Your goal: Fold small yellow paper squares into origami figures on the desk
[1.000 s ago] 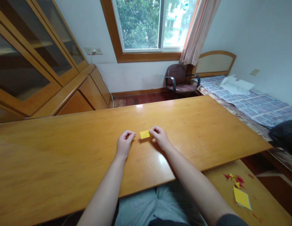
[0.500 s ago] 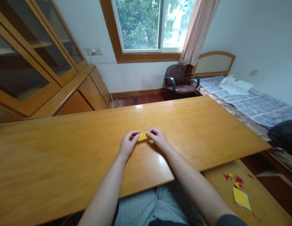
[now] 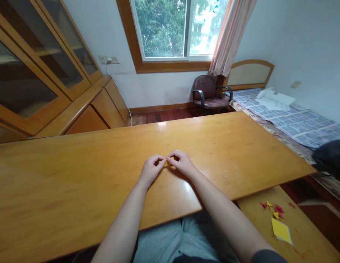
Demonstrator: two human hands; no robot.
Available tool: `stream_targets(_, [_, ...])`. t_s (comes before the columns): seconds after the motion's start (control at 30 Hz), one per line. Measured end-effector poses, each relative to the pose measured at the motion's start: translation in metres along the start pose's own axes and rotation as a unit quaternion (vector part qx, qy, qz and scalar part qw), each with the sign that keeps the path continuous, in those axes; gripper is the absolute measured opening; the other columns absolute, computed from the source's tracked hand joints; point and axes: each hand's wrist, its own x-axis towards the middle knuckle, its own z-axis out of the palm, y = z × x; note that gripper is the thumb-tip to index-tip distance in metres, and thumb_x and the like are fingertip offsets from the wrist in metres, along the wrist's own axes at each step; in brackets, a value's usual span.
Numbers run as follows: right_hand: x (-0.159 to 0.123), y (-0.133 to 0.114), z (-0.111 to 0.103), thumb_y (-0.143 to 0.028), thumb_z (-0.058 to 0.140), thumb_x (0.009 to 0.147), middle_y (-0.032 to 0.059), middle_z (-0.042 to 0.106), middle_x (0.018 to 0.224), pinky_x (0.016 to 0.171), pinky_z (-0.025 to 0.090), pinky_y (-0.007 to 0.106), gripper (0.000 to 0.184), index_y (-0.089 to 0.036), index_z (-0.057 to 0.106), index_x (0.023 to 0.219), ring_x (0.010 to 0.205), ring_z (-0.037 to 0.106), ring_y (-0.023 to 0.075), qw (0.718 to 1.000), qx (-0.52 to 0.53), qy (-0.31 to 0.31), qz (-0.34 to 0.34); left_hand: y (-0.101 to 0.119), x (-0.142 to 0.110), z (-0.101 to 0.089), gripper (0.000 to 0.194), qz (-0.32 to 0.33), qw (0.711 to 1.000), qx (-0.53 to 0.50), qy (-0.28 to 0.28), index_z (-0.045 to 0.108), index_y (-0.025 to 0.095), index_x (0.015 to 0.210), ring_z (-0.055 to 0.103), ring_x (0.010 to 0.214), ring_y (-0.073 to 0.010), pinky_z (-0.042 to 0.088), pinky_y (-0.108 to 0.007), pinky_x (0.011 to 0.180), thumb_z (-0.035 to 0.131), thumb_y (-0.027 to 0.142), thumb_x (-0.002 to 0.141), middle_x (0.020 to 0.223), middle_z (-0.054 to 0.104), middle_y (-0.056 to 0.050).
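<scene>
Between my fingertips is a small piece of yellow paper (image 3: 166,164), mostly covered by my fingers, just above or on the wooden table (image 3: 90,171). My left hand (image 3: 152,168) pinches its left part with thumb and forefinger. From the other side my right hand (image 3: 182,162) pinches it too, the thumbs and fingertips of both hands nearly meeting at the paper's upper edge. How the paper is folded under my fingers cannot be made out.
A lower wooden surface (image 3: 257,219) at the right holds a stack of yellow paper squares (image 3: 281,231) and several small red and yellow folded pieces (image 3: 278,209). Beyond the table stand a brown armchair (image 3: 206,91) and a bed (image 3: 290,120); a glass-fronted cabinet (image 3: 52,95) is at the left.
My left hand has moved right and taken hold of the yellow paper, which only my right hand held at first. Both hands have since closed together, hiding more of the paper.
</scene>
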Motion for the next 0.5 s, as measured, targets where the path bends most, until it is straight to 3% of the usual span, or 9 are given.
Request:
stream_targets(0.37, [-0.0002,-0.003,0.0031,-0.017,0.064,0.08,-0.001,0.061,0.068,0.064,0.04,0.024,0.009,-0.016,0.065,0.071,0.067,0.054,0.0126,0.999,-0.043,-0.005,0.01,0.0058,-0.0002,0.0001,0.018,0.006,0.999,0.048,0.009,0.066,0.02,0.075,0.058,0.069,-0.0161,0.042,-0.026,0.066,0.057,0.032,0.085,0.074,0.066,-0.001])
stream_targets(0.5, [0.0001,0.0007,0.004,-0.015,0.062,0.078,-0.0004,0.061,0.069,0.065,0.041,0.024,0.009,-0.017,0.064,0.07,0.068,0.056,0.0135,0.998,-0.058,0.02,0.003,0.005,0.0002,0.0,0.018,0.001,0.998,0.056,0.022,0.065,0.019,0.074,0.058,0.07,-0.0167,0.042,-0.027,0.066,0.057,0.032,0.084,0.074,0.066,-0.002])
